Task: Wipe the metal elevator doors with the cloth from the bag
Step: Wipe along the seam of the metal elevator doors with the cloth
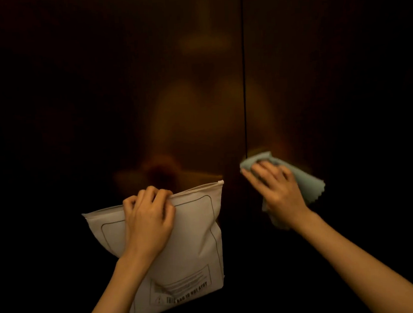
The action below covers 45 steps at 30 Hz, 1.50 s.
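Note:
Dark metal elevator doors (125, 88) fill the view, split by a thin vertical seam (244, 70) right of centre. My right hand (277, 188) presses a pale green cloth (308, 182) flat against the right door, just beside the seam. The cloth sticks out above and below the hand, with a zigzag edge. My left hand (148, 221) grips the top edge of a white zip bag (193, 248) with printed warning text, held up in front of the left door.
The brushed metal carries a dim, blurry reflection of a person (208, 122). The surroundings are very dark and nothing else shows.

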{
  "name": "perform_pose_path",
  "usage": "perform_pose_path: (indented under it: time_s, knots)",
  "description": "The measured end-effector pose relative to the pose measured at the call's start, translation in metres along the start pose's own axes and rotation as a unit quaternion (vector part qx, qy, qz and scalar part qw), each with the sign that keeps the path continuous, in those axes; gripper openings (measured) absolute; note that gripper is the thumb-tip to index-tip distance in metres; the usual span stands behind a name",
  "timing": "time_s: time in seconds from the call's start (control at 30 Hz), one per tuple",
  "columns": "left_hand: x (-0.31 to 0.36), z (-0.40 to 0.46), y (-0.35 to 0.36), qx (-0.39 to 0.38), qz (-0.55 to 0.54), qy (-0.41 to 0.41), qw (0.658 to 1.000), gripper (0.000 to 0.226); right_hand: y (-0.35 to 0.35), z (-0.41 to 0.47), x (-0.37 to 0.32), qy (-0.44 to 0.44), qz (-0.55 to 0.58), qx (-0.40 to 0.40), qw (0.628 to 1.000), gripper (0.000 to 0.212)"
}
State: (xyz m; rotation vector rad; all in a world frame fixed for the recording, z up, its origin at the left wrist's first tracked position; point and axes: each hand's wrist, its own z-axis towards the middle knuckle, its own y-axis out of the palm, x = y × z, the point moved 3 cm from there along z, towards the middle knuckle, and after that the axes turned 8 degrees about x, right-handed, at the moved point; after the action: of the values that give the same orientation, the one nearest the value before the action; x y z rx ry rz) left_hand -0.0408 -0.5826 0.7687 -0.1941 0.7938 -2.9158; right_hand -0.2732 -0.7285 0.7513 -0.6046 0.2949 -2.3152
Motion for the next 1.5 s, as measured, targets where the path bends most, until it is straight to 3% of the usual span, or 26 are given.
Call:
perform_pose_path:
  time_s: [0.13,0.23,0.37,0.5,0.57,0.8,0.9,0.97,1.07,1.17,1.23,1.37,1.5]
  knots:
    - [0.001,0.003,-0.002,0.005,0.001,-0.009,1.000,0.026,-0.013,0.053,0.012,0.071,0.050,0.093,0.992,0.049]
    - [-0.001,-0.001,-0.002,0.001,0.002,-0.016,1.000,0.026,-0.006,0.035,0.004,0.089,0.079,0.103,0.988,0.051]
    - [-0.004,-0.008,-0.002,-0.010,0.007,-0.012,1.000,0.027,0.013,-0.044,-0.013,0.005,0.068,-0.012,0.998,0.061]
    - [0.000,-0.012,-0.003,-0.026,0.000,-0.003,1.000,0.027,0.026,-0.097,-0.029,-0.076,0.033,-0.152,0.985,0.054]
    - [0.002,-0.011,-0.005,-0.031,0.003,0.000,1.000,0.028,0.025,-0.092,-0.025,-0.091,0.030,-0.166,0.981,0.052]
    - [0.002,-0.007,-0.010,-0.024,0.003,-0.010,1.000,0.028,-0.011,0.006,0.009,0.074,0.068,0.020,0.995,0.054]
    - [-0.001,-0.010,-0.011,-0.025,0.006,-0.018,1.000,0.029,-0.007,0.006,0.004,0.087,0.087,0.038,0.992,0.052]
    - [-0.002,-0.014,-0.012,-0.027,0.005,-0.024,0.999,0.029,0.003,-0.022,-0.007,0.048,0.096,-0.002,0.994,0.049]
    - [-0.005,-0.017,-0.012,-0.036,0.005,-0.031,0.999,0.031,0.022,-0.079,-0.026,-0.016,0.074,-0.143,0.987,0.048]
    - [-0.007,-0.018,-0.012,-0.045,0.010,-0.028,0.999,0.031,0.039,-0.129,-0.047,-0.095,0.039,-0.339,0.935,0.057]
    - [-0.007,-0.017,-0.012,-0.048,0.014,-0.025,0.998,0.032,0.042,-0.142,-0.050,-0.110,0.022,-0.390,0.914,0.057]
    - [-0.004,-0.016,-0.013,-0.053,0.022,-0.013,0.998,0.033,0.038,-0.130,-0.044,-0.155,0.013,-0.353,0.923,0.050]
    - [0.001,-0.011,-0.015,-0.038,0.024,-0.004,0.999,0.031,0.026,-0.095,-0.025,-0.146,0.017,-0.219,0.965,0.047]
